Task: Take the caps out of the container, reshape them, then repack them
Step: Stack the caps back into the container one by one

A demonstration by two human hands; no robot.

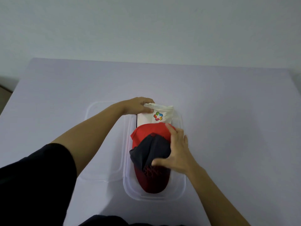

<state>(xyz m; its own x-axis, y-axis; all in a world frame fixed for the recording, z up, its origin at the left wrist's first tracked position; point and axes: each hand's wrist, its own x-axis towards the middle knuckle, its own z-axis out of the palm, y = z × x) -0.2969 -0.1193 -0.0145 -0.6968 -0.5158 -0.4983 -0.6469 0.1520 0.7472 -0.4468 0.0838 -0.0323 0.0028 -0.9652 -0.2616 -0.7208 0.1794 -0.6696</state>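
Caps fill a clear plastic container (128, 185) that sits on a pale lilac table (228, 111), and they lie one over the next, so each hides part of the one behind. Only the front of the white cloth cap (162, 115) at the far end shows, with a small badge of many colours on it. The plain red cap (146, 132) in the middle is mostly covered, and so is the dark grey cap (151, 149) in front of it. The red cap with a dark dotted pattern (153, 178) lies nearest, its brim rounded. The left hand (140, 106) is closed on the top edge of the white cloth cap. The right hand (177, 150) has its fingers spread and presses on the dark grey cap, hiding that side. A clear flat plastic lid (101, 144) lies just left of the container, partly under the left arm and hard to see. A black sleeve (40, 176) is cut off at the picture's edge.
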